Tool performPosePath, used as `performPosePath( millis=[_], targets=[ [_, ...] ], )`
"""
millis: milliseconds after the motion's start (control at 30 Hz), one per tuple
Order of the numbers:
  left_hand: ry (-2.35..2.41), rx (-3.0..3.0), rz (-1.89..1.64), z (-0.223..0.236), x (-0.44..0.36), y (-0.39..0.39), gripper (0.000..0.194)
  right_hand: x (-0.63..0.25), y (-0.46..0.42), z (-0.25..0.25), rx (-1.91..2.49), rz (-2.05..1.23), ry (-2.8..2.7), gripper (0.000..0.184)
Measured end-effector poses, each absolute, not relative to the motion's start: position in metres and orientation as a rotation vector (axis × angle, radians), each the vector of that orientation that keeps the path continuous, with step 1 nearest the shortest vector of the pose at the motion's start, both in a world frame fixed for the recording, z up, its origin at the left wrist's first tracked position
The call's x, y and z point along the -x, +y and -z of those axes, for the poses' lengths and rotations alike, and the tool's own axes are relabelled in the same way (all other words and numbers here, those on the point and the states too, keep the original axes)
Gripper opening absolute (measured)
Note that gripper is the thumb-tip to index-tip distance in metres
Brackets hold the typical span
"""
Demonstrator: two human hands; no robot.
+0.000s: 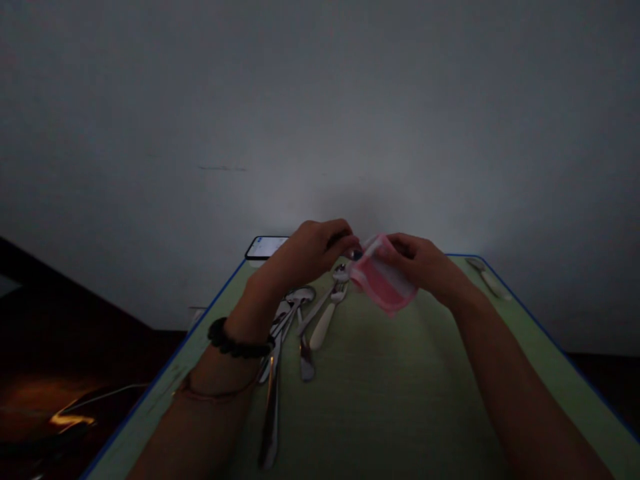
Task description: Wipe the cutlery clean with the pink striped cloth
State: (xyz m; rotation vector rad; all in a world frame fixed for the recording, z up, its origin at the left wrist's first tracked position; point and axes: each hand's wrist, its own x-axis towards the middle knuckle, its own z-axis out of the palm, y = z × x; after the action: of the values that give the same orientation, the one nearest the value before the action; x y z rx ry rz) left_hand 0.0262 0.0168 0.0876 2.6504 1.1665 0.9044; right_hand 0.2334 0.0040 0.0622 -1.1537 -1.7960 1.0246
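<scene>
My right hand is closed on a pink-and-white striped cloth, held above the table. At the cloth's left edge, my left hand pinches a shiny metal utensil; the cloth and fingers hide most of it, so its kind does not show. Just below the hands lie a spoon and a fork with a cream handle. Several metal spoons and other cutlery are heaped by my left forearm, which covers part of them.
A pale green table with a blue edge stands against a grey wall. A phone with a lit screen is at the back left. Another cream-handled utensil lies at the far right edge.
</scene>
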Motion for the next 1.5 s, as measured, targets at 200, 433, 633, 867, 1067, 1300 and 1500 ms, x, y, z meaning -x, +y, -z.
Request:
performPosePath(
  millis=[200,433,633,867,1067,1300,1500],
  targets=[
    [1.205,-2.666,-0.904,-0.0903,-0.0285,0.0143,0.023,-0.2317,0.0007,-0.0627,1.204,-1.136,-1.94,0.041],
    [1.197,-2.65,-0.882,-0.0891,-0.0287,0.0152,0.025,-0.2319,-0.0015,-0.0606,1.255,-1.205,-2.133,0.048],
    [1.154,-2.598,-0.577,-0.0862,-0.0259,0.0154,0.031,-0.2322,0.0012,-0.0589,1.297,-0.939,-2.242,0.036],
    [1.088,-2.69,-0.349,-0.0847,-0.0284,0.0173,0.037,-0.2296,0.0017,-0.0596,1.267,-0.896,-2.235,0.037],
    [1.092,-2.684,-0.459,-0.0844,-0.0287,0.0175,0.04,-0.2294,-0.0021,-0.064,1.178,-0.998,-2.193,0.047],
    [1.068,-2.686,-0.507,-0.0876,-0.0335,0.0114,0.041,-0.2301,-0.0033,-0.0623,1.154,-0.976,-2.323,0.044],
    [1.042,-2.686,-0.505,-0.0856,-0.0341,0.0123,0.042,-0.2272,-0.0014,-0.063,1.154,-0.856,-2.388,0.037]
  ],
)
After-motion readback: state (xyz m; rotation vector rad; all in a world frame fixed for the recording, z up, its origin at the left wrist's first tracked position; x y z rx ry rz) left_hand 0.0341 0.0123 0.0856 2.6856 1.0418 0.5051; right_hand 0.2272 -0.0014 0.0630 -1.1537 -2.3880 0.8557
